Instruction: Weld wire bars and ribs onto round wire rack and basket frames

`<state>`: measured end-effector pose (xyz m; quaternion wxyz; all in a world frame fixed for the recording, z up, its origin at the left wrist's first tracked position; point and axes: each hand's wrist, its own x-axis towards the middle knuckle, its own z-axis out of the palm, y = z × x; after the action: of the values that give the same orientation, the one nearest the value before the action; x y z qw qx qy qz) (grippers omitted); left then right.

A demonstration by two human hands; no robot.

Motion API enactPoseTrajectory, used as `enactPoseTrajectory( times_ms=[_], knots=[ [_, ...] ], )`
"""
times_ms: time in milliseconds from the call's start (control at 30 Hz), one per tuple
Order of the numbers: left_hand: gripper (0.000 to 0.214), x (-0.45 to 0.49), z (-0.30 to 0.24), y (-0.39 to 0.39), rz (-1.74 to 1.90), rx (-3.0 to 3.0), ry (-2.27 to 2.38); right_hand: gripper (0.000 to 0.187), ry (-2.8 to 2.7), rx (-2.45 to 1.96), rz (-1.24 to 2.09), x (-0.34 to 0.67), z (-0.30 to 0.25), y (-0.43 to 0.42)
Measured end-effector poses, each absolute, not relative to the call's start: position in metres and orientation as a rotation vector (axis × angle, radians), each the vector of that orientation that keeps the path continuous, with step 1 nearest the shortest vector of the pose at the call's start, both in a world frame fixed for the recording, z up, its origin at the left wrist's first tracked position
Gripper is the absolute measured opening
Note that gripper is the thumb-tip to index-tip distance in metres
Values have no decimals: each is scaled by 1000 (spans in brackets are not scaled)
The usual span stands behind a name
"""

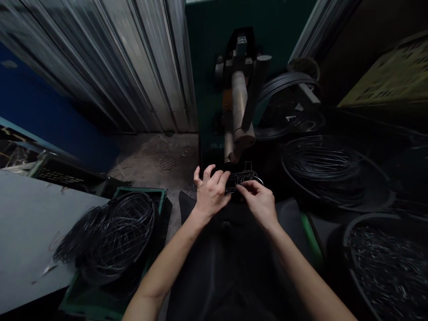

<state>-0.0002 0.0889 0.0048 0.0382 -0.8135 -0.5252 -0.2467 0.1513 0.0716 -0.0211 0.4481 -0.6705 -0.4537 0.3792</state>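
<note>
A round wire rack (256,177) with a raised wire loop sits low in front of my lap, just under the tips of a welding machine's electrode arms (239,107). My left hand (212,192) holds its left side, with the thumb below and the fingers bent over the wires. At the rack's near right side, my right hand (261,203) is closed in a pinch of thumb and forefinger. Whatever lies between those fingertips is too small and dark to name. Part of the rack is hidden behind both hands.
Left, a green crate (163,195) bears a pile of round wire grids (117,232) beside a pale tabletop (43,232). Right stand a basin (377,200) with wire racks and a tub (349,240) of small metal pieces. Wire coils (284,82) hang behind; grids (167,163) lie on the floor.
</note>
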Motion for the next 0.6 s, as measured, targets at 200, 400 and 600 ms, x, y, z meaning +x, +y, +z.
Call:
enactPoseTrajectory(
  times_ms=[200,400,600],
  knots=[
    [47,-1,2,90,-786,-2466,-1613,37,-1236,-1672,786,142,-20,65],
    [47,-2,-1,93,-833,-2426,-1580,35,-1265,-1600,687,140,-23,70],
    [47,0,-2,98,-847,-2412,-1581,35,-1251,-1546,668,140,-28,77]
  ],
)
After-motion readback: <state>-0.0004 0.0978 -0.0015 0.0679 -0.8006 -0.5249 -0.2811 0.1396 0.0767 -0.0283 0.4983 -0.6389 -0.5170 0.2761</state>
